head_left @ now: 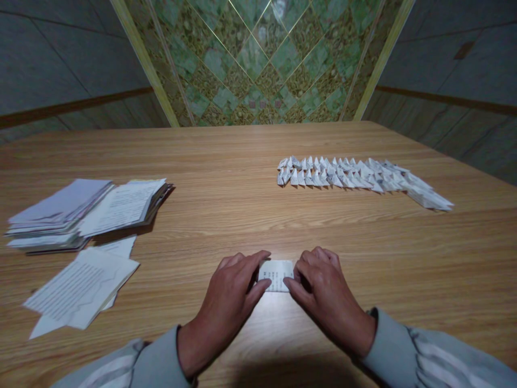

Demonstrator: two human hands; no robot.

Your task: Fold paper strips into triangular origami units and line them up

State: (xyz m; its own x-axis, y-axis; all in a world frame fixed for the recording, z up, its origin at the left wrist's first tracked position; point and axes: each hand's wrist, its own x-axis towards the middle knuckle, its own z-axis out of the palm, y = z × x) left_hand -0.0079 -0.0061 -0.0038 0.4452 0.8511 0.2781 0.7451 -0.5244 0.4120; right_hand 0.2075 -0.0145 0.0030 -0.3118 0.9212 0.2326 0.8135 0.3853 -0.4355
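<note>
Here, a person's left hand [228,293] and right hand [329,296] meet over a small folded paper [278,272] with printed text, low and near the middle of a wood-grain bench [218,215]. The step in hand looks like handling or pressing a fold. Each hand's grip is closed on one end of the paper, left and right, with both thumbs at its near side. Any further fold would seem to call for lined-up edges and light, even pressure from both thumbs; the fingers hide the ends, so their alignment cannot be told.

To the left, loose printed sheets [83,288] lie askew, nearer the person than a pale paper stack [64,202] and a printed paper stack [125,207]. Beyond the hands, toward the right, folded paper pieces [333,178] run in two rows. Wood surface separates the hands from both groups, apparently giving the elbows and wrists room sideways and forward. The bench's far edge runs before a green patterned wall [252,59]; its right edge slants away past the rows.
</note>
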